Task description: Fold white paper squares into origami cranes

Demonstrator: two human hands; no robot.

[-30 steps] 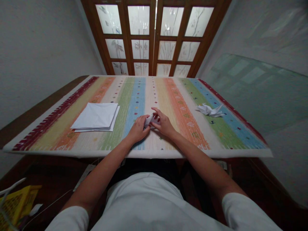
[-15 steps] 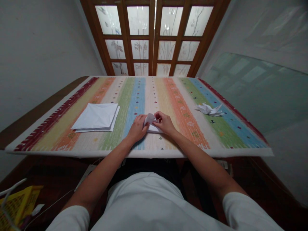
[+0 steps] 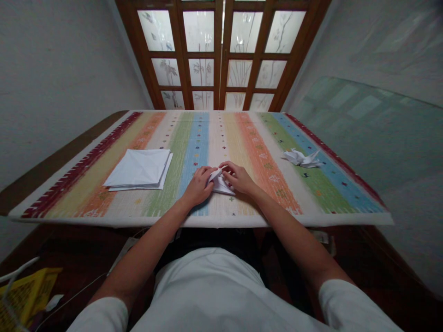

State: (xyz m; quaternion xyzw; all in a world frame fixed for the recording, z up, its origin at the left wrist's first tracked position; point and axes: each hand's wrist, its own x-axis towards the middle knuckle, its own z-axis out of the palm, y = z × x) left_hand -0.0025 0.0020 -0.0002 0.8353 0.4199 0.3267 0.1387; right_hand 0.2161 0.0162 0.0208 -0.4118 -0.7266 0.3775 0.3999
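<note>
Between my hands, near the front edge of the table, lies a small folded piece of white paper [image 3: 221,186] with one flap raised. My left hand [image 3: 200,185] grips its left side, thumb and fingers closed on the flap. On the right, my right hand [image 3: 238,178] pinches the upper part of the same paper between thumb and fingers. Parts of the folds are hidden behind the fingers. To the left is a stack of white square paper sheets [image 3: 138,168]. Over on the right sits a folded white paper crane [image 3: 302,158].
A striped, multicoloured tablecloth [image 3: 187,133] covers the table. Wooden doors [image 3: 220,55] with frosted panes stand behind it. A greenish glass sheet [image 3: 374,124] leans at the right wall. Below left are a yellow plastic basket [image 3: 31,295] and a cable.
The raised flap has been turned down and now looks narrower. More of the folded paper's lower right corner shows. My right hand has shifted slightly, while the stack and crane stay put.
</note>
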